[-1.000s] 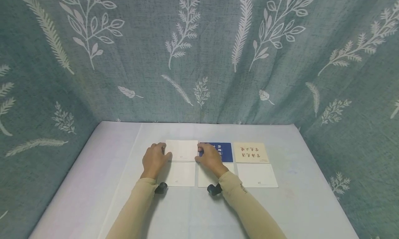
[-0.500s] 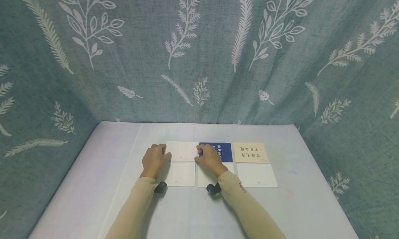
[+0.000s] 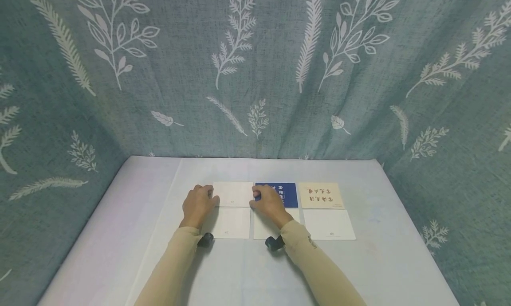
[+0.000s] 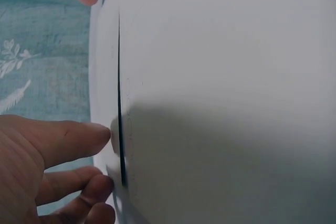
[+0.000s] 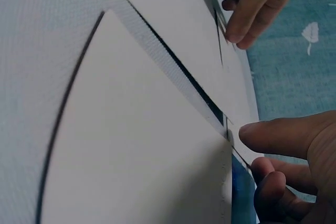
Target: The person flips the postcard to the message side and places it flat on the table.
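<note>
In the head view, my left hand (image 3: 198, 205) is at the left short edge of a white postcard (image 3: 233, 194) in the far row. At its right edge my right hand (image 3: 269, 202) holds the opposite end, partly covering a blue postcard (image 3: 288, 195) with white lettering. Thumb and curled fingers of each hand meet the white card's sides. Just below it, a second white card (image 3: 231, 223) lies almost edge to edge. Up close in the left wrist view, the left thumb (image 4: 89, 141) reaches the card's edge, over a thin dark gap.
A cream postcard (image 3: 321, 195) with brown lettering lies at the far right, above a white card (image 3: 329, 224). Another pale card (image 3: 263, 226) sits partly under the right wrist. All rest on a white-covered table (image 3: 151, 253), with a patterned green curtain (image 3: 255, 75) behind.
The white card between my hands has slid slightly nearer, closing toward the card below it. Both hands keep their places at its ends, the left fingers slightly lower.
</note>
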Tool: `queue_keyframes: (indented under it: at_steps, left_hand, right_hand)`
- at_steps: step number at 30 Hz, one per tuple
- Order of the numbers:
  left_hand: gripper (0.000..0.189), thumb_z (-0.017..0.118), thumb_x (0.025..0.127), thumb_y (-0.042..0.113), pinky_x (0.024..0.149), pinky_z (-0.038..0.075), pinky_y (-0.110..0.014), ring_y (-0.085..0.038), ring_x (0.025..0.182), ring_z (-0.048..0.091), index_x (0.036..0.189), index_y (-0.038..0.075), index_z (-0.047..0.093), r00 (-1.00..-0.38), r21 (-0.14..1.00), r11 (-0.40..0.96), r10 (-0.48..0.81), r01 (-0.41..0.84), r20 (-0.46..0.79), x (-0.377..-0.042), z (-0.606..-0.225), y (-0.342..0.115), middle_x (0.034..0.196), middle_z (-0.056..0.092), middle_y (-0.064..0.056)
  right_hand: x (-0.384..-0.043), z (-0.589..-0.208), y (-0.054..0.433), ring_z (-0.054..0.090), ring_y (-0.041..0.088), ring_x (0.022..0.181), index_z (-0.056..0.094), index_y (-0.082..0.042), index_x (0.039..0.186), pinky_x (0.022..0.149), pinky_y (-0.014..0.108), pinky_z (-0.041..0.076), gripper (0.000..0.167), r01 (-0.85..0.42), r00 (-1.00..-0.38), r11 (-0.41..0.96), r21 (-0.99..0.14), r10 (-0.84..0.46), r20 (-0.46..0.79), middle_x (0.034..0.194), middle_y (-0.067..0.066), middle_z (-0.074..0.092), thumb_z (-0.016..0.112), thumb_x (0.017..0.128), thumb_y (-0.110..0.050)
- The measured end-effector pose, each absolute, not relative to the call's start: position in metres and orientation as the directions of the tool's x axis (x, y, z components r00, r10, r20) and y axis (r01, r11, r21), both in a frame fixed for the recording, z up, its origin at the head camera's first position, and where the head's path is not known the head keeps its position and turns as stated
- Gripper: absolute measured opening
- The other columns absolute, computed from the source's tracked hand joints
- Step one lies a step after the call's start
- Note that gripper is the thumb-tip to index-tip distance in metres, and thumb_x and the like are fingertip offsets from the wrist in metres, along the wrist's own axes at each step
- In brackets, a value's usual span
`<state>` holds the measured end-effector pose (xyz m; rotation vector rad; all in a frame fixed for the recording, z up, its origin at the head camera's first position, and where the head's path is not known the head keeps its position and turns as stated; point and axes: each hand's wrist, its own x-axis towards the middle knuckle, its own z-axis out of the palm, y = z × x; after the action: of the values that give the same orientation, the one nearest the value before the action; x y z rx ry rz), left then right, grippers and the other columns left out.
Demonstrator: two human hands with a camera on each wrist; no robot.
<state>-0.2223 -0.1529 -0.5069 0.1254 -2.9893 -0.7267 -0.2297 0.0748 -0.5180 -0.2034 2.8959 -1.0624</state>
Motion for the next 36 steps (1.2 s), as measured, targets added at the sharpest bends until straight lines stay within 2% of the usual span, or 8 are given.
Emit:
queue_keyframes:
  at_steps: [11, 20, 25, 31, 36]
  left_hand:
    - [0.047, 0.070, 0.091, 0.024, 0.090, 0.050, -0.053, -0.040, 0.109, 0.061, 0.132, 0.001, 0.064, -0.993, 0.473, 0.877, -0.109, -0.079, 0.037, -0.216, -0.509, -0.154, 0.122, 0.065, -0.022]
    - [0.043, 0.071, 0.089, 0.022, 0.078, 0.053, -0.047, -0.034, 0.098, 0.063, 0.128, 0.006, 0.068, -0.989, 0.518, 0.855, -0.097, -0.024, 0.114, -0.209, -0.506, -0.146, 0.113, 0.069, -0.014]
    - [0.040, 0.070, 0.090, 0.024, 0.077, 0.053, -0.047, -0.033, 0.098, 0.064, 0.127, 0.008, 0.069, -0.986, 0.529, 0.848, -0.065, 0.026, 0.153, -0.206, -0.504, -0.132, 0.112, 0.070, -0.011]
    - [0.036, 0.070, 0.091, 0.024, 0.075, 0.054, -0.045, -0.031, 0.096, 0.064, 0.124, 0.009, 0.071, -0.980, 0.531, 0.843, -0.025, 0.084, 0.195, -0.204, -0.502, -0.112, 0.108, 0.071, -0.009]
    - [0.035, 0.071, 0.089, 0.024, 0.072, 0.054, -0.043, -0.031, 0.095, 0.065, 0.122, 0.010, 0.072, -0.977, 0.524, 0.842, 0.015, 0.128, 0.215, -0.206, -0.501, -0.094, 0.105, 0.072, -0.007]
  right_hand:
    - [-0.221, -0.513, 0.084, 0.064, 0.022, 0.100, 0.067, -0.010, 0.131, 0.087, 0.042, 0.052, 0.050, -0.090, -0.994, 0.728, -0.680, -0.112, 0.013, 0.102, -0.002, 0.068, 0.080, 0.083, -0.016]
    - [-0.210, -0.508, 0.102, 0.058, 0.012, 0.080, 0.067, -0.013, 0.130, 0.077, 0.035, 0.050, 0.046, -0.096, -0.995, 0.717, -0.690, -0.084, 0.051, 0.105, -0.003, 0.069, 0.079, 0.086, -0.020]
    - [-0.203, -0.503, 0.118, 0.058, 0.008, 0.077, 0.067, -0.013, 0.131, 0.076, 0.033, 0.050, 0.045, -0.093, -0.996, 0.705, -0.703, -0.066, 0.065, 0.107, -0.003, 0.068, 0.076, 0.088, -0.021]
    - [-0.195, -0.498, 0.136, 0.060, 0.009, 0.077, 0.067, -0.013, 0.130, 0.070, 0.032, 0.049, 0.043, -0.085, -0.996, 0.698, -0.711, -0.031, 0.089, 0.109, -0.001, 0.070, 0.075, 0.089, -0.023]
    - [-0.189, -0.495, 0.151, 0.056, 0.011, 0.072, 0.066, -0.010, 0.131, 0.063, 0.030, 0.046, 0.044, -0.094, -0.993, 0.697, -0.711, -0.015, 0.118, 0.108, 0.001, 0.069, 0.075, 0.089, -0.022]
